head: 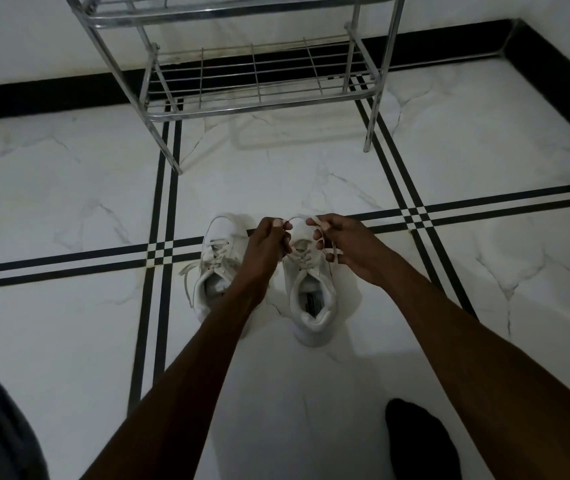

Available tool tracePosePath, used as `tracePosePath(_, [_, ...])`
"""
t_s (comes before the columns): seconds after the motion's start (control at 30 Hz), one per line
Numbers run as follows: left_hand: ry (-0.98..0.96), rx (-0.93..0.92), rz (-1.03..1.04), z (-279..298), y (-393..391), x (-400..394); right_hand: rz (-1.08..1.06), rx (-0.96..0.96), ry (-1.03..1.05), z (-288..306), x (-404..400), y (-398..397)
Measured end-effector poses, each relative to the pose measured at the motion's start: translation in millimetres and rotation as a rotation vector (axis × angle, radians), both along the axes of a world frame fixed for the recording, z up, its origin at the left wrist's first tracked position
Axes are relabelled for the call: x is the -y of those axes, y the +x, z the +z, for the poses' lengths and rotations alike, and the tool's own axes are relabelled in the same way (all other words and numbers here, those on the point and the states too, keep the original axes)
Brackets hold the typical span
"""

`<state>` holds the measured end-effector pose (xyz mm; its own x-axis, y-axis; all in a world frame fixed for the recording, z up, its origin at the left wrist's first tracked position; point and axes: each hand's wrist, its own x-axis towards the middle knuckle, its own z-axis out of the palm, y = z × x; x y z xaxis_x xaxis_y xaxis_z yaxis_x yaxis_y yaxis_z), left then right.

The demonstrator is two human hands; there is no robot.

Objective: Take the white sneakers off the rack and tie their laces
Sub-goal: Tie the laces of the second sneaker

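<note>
Both white sneakers point(266, 275) stand on the floor point(69, 188) in front of the empty rack point(259, 81), toes away from you. The right sneaker point(309, 289) lies directly under your hands, its long axis running from you toward the rack. Your left hand point(268, 242) and right hand point(344, 242) each pinch one of its laces point(335, 252), pulled apart above the tongue. The left sneaker's laces hang loose, just left of your left hand.
</note>
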<state>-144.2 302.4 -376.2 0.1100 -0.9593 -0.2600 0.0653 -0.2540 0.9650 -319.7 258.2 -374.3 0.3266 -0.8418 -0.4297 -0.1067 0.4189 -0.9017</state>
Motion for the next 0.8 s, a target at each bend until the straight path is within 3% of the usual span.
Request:
tracePosePath(0.3, [-0.115, 0.251, -0.205, -11, 2, 0, 0.030, -0.028, 0.005, -3, 4, 1])
tracePosePath(0.5, [-0.159, 0.367, -0.218, -13, 3, 1, -0.180, -0.120, 0.046, -5, 7, 8])
tracePosePath(0.8, [-0.194, 0.460, -0.256, -11, 2, 4, 0.004, -0.136, -0.011, 4, 5, 14])
